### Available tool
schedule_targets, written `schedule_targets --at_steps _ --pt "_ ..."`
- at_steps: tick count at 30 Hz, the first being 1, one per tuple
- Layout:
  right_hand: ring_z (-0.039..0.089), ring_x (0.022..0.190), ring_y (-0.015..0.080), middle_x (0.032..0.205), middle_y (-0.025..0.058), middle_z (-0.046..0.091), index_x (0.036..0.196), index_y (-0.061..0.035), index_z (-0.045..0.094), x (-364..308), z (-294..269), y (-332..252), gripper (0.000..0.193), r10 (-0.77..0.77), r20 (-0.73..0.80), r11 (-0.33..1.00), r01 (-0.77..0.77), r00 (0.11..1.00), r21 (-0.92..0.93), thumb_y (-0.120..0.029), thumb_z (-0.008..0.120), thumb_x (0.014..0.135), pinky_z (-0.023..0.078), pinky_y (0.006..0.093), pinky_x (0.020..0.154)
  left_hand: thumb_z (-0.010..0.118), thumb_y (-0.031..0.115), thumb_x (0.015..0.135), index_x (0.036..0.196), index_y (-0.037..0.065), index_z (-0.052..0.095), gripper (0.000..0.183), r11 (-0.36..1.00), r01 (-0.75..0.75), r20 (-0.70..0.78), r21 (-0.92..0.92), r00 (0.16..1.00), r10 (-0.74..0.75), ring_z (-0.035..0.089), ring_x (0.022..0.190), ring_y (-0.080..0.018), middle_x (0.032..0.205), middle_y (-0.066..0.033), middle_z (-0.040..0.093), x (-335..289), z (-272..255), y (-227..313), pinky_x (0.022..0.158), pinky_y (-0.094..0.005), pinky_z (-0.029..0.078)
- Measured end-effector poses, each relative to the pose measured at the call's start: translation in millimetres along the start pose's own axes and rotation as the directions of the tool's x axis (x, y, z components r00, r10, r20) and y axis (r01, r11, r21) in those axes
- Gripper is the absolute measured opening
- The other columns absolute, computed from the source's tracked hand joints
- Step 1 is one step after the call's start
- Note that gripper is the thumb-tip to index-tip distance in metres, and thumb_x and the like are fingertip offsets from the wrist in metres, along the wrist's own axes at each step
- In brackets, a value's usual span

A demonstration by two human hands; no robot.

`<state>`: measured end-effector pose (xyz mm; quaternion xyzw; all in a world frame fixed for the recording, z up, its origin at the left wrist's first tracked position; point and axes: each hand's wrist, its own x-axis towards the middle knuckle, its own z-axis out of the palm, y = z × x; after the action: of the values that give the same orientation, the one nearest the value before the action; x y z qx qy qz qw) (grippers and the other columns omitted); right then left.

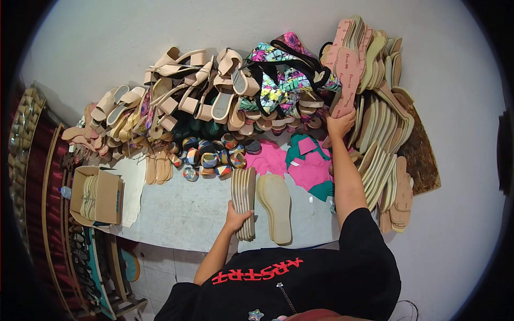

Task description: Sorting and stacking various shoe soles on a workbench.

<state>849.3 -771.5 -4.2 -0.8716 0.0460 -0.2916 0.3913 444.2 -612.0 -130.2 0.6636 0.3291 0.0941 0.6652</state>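
My left hand (236, 218) is closed round the side of a stack of beige shoe soles (243, 195) set on edge on the table. Just right of that stack lies a flat pile of pale soles (274, 208). Up at the far right, my right hand (341, 124) has its fingers round the lower end of a pink insole (348, 77) with red print, which leans against the heap there. Part of the fingers is hidden behind the insole. Pink fabric pieces (312, 171) and teal fabric (322, 191) lie below my right hand.
Beige heeled sandals (222, 104) and a colourful patterned fabric bundle (289, 69) are heaped along the wall. Multicoloured rolled straps (209, 158) sit before them. Many soles (380, 128) crowd the right end. A cardboard box (110, 198) stands at the table's left edge.
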Motion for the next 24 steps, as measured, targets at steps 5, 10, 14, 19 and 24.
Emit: schedule_targets --at_steps 5,10,14,19,24 --pt "0.039 0.11 0.0411 0.118 0.0267 0.037 0.126 0.0055 0.024 8 11 16 0.087 -0.089 -0.089 0.968 0.107 0.992 0.227 -0.016 0.071 0.056 0.033 0.0443 0.095 0.077 0.018 0.061 0.109 -0.001 0.033 0.067 0.999 -0.017 -0.001 0.028 1.0 0.017 0.057 0.086 -0.0227 0.097 -0.0163 0.055 -1 1 8 0.076 -0.0341 0.047" --pt "0.041 0.11 0.0365 0.117 0.0249 0.038 0.128 0.0061 0.022 19 -5 16 0.083 -0.09 -0.051 0.859 0.104 0.995 0.501 -0.013 0.067 0.061 0.032 0.0402 0.096 0.076 0.018 0.062 0.107 -0.001 0.033 0.064 1.0 -0.014 0.023 -0.019 1.0 0.014 0.057 0.085 -0.0221 0.097 -0.016 0.055 -1 0 9 0.075 -0.0332 0.048" --pt "0.051 0.098 0.0288 0.11 0.0168 0.047 0.129 -0.0005 0.025 16 -35 1 0.069 -0.145 -0.003 0.744 0.111 0.989 0.659 -0.012 0.062 0.072 0.038 0.0381 0.089 0.076 0.017 0.063 0.107 -0.001 0.033 0.064 1.0 -0.022 0.041 -0.007 0.999 0.022 0.057 0.085 -0.0219 0.097 -0.0158 0.055 4 -5 -6 0.075 -0.0329 0.048" --pt "0.055 0.07 0.0175 0.082 0.0094 0.057 0.101 0.0018 0.051 0 -86 2 0.031 -0.207 0.343 0.541 -0.185 0.916 0.821 -0.015 0.057 0.076 0.044 0.0311 0.073 0.076 0.017 0.064 0.108 0.0 0.033 0.063 0.993 -0.02 0.066 -0.118 0.997 0.028 0.057 0.085 -0.0221 0.098 -0.0151 0.054 2 -7 -5 0.075 -0.0338 0.049" --pt "0.056 0.068 0.0168 0.071 0.0079 0.057 0.072 0.0006 0.059 -40 -130 5 0.018 -0.32 0.576 0.518 -0.37 0.752 0.771 -0.017 0.056 0.073 0.045 0.0293 0.068 0.076 0.017 0.064 0.113 -0.002 0.032 0.068 0.991 -0.022 0.055 -0.13 0.998 0.03 0.057 0.087 -0.0225 0.1 -0.0153 0.054 8 -11 -19 0.075 -0.0343 0.049"
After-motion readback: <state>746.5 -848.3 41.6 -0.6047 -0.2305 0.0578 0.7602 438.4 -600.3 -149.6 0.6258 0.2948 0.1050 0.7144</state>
